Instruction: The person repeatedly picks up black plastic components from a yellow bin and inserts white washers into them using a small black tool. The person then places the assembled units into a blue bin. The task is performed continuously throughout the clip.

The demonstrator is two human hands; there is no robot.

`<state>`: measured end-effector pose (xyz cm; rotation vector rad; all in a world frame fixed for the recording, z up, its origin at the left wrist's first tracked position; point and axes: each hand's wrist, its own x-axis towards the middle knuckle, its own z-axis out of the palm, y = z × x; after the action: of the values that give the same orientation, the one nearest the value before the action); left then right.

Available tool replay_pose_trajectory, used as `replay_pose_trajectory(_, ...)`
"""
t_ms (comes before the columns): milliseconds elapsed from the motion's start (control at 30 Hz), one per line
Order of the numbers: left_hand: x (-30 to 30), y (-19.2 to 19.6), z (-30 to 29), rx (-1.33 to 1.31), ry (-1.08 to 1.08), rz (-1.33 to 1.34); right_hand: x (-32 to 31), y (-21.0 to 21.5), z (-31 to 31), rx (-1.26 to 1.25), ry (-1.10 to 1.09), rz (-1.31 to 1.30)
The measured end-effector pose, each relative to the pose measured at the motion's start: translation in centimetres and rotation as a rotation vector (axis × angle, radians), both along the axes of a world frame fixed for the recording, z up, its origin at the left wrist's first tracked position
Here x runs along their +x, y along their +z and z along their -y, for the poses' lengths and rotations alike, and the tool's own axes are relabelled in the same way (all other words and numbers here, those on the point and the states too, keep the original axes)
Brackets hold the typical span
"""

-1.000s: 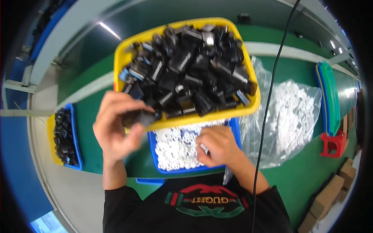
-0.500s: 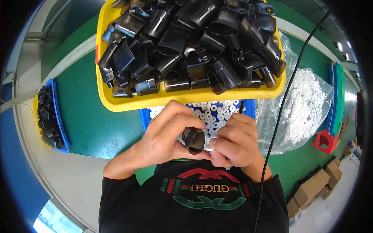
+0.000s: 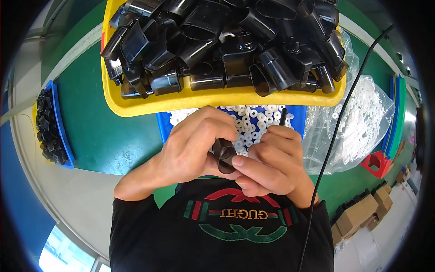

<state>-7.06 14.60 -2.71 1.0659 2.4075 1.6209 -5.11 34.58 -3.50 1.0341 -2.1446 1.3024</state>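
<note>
My left hand (image 3: 186,144) is closed around a black hollow plastic part (image 3: 224,157), its open end turned toward my right hand. My right hand (image 3: 277,159) has its thumb and fingertips pressed against the edge of that part. A slim black rod-shaped tool (image 3: 283,117) sticks up out of my right fist; its lower end is hidden by the fingers. Behind both hands lies a blue tray (image 3: 298,121) with many white ring washers (image 3: 247,123). Whether a washer sits between the right fingertips and the part is hidden.
A yellow bin (image 3: 217,103) heaped with black plastic parts overhangs the blue tray. To the right are a clear bag (image 3: 358,124) of white washers and a red stool (image 3: 377,164). A black cable (image 3: 335,131) hangs down the right side. Another blue bin (image 3: 63,122) stands far left.
The right thumb has moved left onto the black part, and the white washer seen at the fingertips is now out of sight. The part has tilted slightly; the view has shifted.
</note>
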Motion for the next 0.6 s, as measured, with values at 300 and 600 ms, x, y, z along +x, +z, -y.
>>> replay_pose_trajectory(300,0.0,0.1,0.0,0.002,0.028,-0.016,-0.2,-0.2,0.1,-0.006,-0.006,0.038)
replay_pose_trajectory(600,-0.5,1.7,-0.3,-0.037,0.02,-0.001,-0.8,-0.3,-0.7,-0.102,-0.057,0.1)
